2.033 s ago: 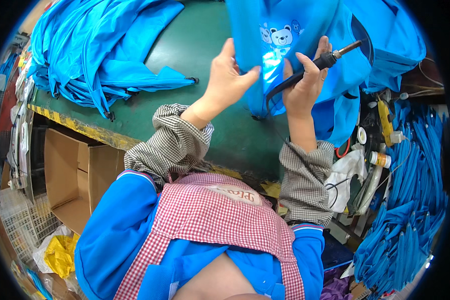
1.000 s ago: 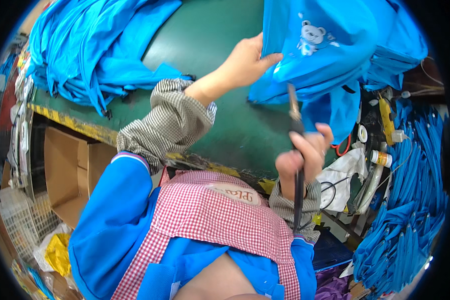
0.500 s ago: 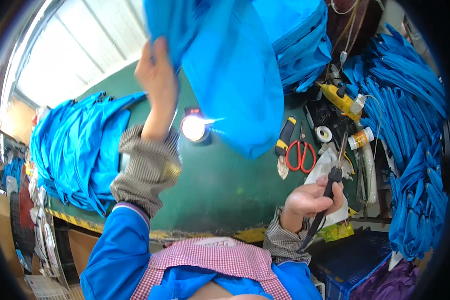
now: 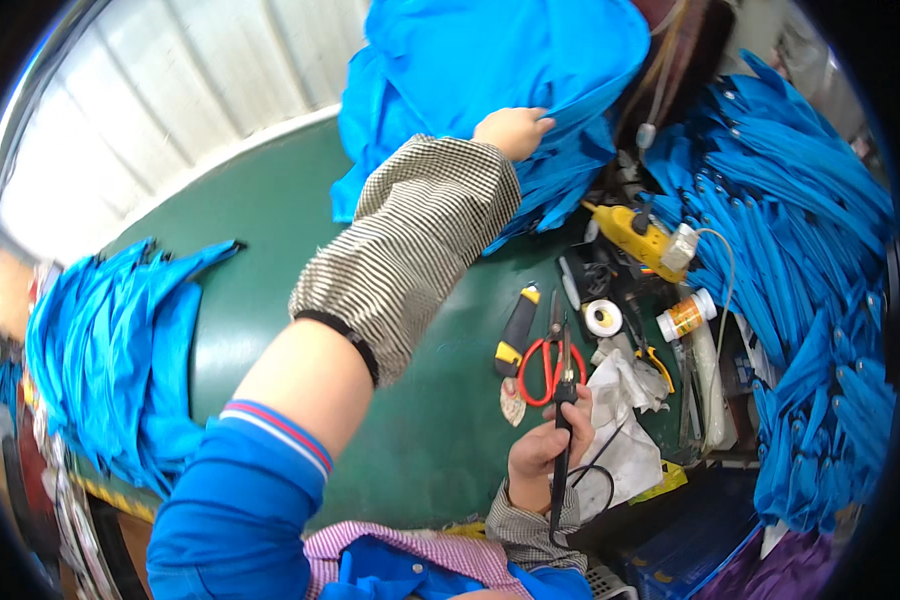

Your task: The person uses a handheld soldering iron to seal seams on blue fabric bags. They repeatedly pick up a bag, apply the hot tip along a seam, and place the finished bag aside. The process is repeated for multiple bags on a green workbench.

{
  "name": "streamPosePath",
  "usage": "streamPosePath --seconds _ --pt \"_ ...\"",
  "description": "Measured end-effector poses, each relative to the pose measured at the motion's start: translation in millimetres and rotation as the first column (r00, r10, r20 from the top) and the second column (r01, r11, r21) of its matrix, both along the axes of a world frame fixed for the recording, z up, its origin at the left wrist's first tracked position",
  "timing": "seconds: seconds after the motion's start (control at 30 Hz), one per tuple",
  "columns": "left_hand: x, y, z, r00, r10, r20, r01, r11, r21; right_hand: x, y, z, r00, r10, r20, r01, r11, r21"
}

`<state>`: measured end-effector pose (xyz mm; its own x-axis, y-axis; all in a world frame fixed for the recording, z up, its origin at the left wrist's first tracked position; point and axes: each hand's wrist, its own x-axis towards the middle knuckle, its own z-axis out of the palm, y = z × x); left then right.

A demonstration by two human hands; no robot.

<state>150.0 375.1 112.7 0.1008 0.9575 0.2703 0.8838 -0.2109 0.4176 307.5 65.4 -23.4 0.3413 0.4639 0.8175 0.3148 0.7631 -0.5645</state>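
Note:
My left hand [image 4: 515, 132] is stretched to the far side of the table, its fingers closed on the edge of a blue fabric piece [image 4: 490, 50]. That piece lies spread over a stack of folded blue fabric [image 4: 560, 190]. In my right hand [image 4: 550, 440], near the front edge, is a soldering iron [image 4: 564, 420] with a black handle, its thin metal tip pointing up and away from me. Just beyond the iron lie red-handled scissors [image 4: 532, 372], partly behind its tip. Beside them rests a yellow-and-black utility knife [image 4: 517, 330].
Another blue fabric pile [image 4: 120, 360] sits on the left of the green table [image 4: 260, 300]. To the right are a yellow glue gun [image 4: 640, 240], a white tape roll [image 4: 602, 318], a small bottle [image 4: 687, 315] and crumpled white paper [image 4: 615, 440]. Blue fabric bundles [image 4: 800, 200] hang far right.
My left hand has carried the blue fabric from the left over to the far stack, where it now lies. The soldering iron stays in my right hand. The whole view has shifted.

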Motion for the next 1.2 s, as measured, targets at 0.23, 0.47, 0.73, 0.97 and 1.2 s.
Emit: streamPosePath --seconds 0.23,0.47,0.73,0.97,1.2 --pt "-138.7 -208.3 -18.6 0.995 -0.062 -0.073 0.084 0.928 0.364 -14.6 -17.5 11.4 0.997 0.02 -0.077 -0.012 0.995 0.099" --pt "-170.1 -349.5 -122.9 0.965 0.256 -0.053 -0.204 0.865 0.459 -71.0 -48.9 45.7 0.955 0.297 0.026 -0.298 0.951 0.084" --pt "-151.7 -314.2 -144.2 0.895 0.437 -0.09 -0.345 0.805 0.482 -81.6 -76.0 47.4 0.931 0.292 0.221 -0.319 0.942 0.1" --pt "-145.9 -360.7 -108.2 0.909 0.415 0.044 -0.416 0.892 0.178 -96.4 -75.0 40.2 0.956 0.277 0.095 -0.288 0.949 0.131" --pt "-317.9 -589.9 -77.8 0.489 0.847 0.208 -0.689 0.229 0.688 -86.7 -65.3 26.4 0.959 0.283 0.0 -0.283 0.958 -0.044"
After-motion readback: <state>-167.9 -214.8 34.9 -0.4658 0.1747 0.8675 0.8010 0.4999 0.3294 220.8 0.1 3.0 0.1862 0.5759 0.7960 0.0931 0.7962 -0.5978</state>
